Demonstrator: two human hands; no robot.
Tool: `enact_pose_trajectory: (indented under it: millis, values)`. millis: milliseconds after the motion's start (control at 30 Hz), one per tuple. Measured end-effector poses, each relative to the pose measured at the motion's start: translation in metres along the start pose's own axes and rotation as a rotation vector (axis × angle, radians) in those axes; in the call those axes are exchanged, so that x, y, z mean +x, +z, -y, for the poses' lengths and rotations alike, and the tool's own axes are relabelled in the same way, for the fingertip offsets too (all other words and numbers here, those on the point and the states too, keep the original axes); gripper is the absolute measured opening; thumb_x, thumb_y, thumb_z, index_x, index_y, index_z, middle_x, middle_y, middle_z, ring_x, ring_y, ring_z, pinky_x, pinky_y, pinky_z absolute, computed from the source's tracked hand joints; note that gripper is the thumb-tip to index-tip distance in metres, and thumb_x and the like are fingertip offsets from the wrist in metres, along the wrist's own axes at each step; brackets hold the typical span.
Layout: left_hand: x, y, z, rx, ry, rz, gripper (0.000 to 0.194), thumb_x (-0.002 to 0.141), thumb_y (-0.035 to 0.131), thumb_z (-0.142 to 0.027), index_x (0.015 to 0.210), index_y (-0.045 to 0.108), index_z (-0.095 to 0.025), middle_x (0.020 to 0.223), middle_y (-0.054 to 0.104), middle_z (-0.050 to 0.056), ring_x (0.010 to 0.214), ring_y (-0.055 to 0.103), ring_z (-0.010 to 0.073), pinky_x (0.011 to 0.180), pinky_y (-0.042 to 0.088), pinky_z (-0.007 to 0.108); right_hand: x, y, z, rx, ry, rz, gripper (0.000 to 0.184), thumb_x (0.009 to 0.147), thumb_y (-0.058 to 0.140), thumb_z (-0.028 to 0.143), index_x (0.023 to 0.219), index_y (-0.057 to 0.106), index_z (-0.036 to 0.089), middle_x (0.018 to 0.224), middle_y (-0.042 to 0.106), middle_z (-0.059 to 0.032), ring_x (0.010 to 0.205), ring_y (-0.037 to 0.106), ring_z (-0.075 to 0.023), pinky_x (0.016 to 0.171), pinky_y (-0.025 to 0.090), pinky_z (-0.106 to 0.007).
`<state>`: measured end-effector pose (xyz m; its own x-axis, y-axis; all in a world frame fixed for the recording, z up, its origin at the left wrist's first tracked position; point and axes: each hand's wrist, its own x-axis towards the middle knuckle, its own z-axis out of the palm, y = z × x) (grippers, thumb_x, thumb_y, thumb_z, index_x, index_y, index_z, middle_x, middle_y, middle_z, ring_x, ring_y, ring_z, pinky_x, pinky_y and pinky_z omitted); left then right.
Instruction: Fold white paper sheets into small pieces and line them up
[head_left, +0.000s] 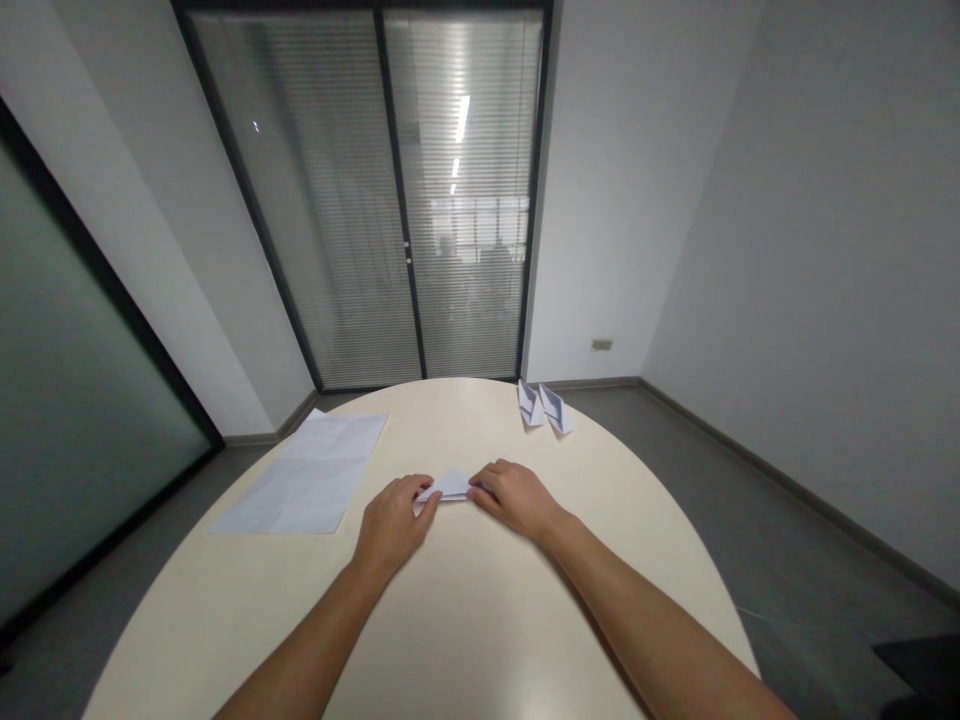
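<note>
A small folded white paper (452, 486) lies flat on the round cream table (465, 620) in front of me. My left hand (391, 520) pinches its left end with curled fingers. My right hand (516, 497) presses and grips its right end, fingers closed on the fold. Most of the paper shows between the two hands; its ends are hidden under my fingers.
A stack of flat white sheets (307, 475) lies at the table's left. Two folded paper boats (544, 407) stand at the far right edge. Behind the table are a glass door with blinds (390, 200) and grey walls.
</note>
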<state>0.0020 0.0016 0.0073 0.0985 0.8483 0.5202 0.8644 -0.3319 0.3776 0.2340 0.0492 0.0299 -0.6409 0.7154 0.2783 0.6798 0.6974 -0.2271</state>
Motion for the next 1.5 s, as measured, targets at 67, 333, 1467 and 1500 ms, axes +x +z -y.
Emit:
enact_pose_trajectory:
  millis: [67, 333, 1467, 1500]
  values:
    - [0.0, 0.001, 0.001, -0.027, -0.005, -0.013, 0.018, 0.092, 0.059, -0.032, 0.105, 0.066, -0.023, 0.103, 0.074, 0.005, 0.095, 0.068, 0.0217, 0.087, 0.054, 0.036, 0.0, 0.001, 0.0, 0.023, 0.019, -0.001, 0.036, 0.104, 0.043, 0.041, 0.113, 0.071, 0.02, 0.105, 0.073, -0.0097, 0.1, 0.064, -0.022, 0.086, 0.045, -0.032]
    - [0.001, 0.004, 0.004, -0.102, -0.026, -0.054, 0.024, 0.093, 0.058, -0.031, 0.114, 0.062, -0.022, 0.108, 0.072, 0.005, 0.096, 0.069, 0.0212, 0.089, 0.054, 0.036, 0.0, 0.008, 0.002, 0.092, 0.107, -0.054, 0.04, 0.105, 0.036, 0.044, 0.127, 0.064, 0.024, 0.103, 0.073, -0.0082, 0.093, 0.067, -0.0207, 0.081, 0.046, -0.03]
    - [-0.002, 0.004, -0.006, -0.149, 0.335, 0.198, 0.023, 0.094, 0.06, -0.023, 0.111, 0.074, -0.028, 0.118, 0.075, 0.002, 0.109, 0.07, 0.0188, 0.099, 0.056, 0.037, 0.002, 0.015, 0.0, 0.168, 0.089, -0.18, 0.027, 0.098, 0.053, 0.03, 0.115, 0.072, 0.022, 0.112, 0.069, -0.0084, 0.105, 0.061, -0.0214, 0.093, 0.045, -0.034]
    - [-0.002, 0.004, -0.006, -0.143, 0.336, 0.209, 0.023, 0.095, 0.06, -0.024, 0.111, 0.074, -0.028, 0.119, 0.074, 0.002, 0.11, 0.069, 0.0191, 0.099, 0.056, 0.038, 0.001, 0.016, -0.001, 0.168, 0.052, -0.184, 0.027, 0.097, 0.053, 0.029, 0.116, 0.072, 0.022, 0.114, 0.069, -0.0084, 0.106, 0.06, -0.0218, 0.094, 0.044, -0.035]
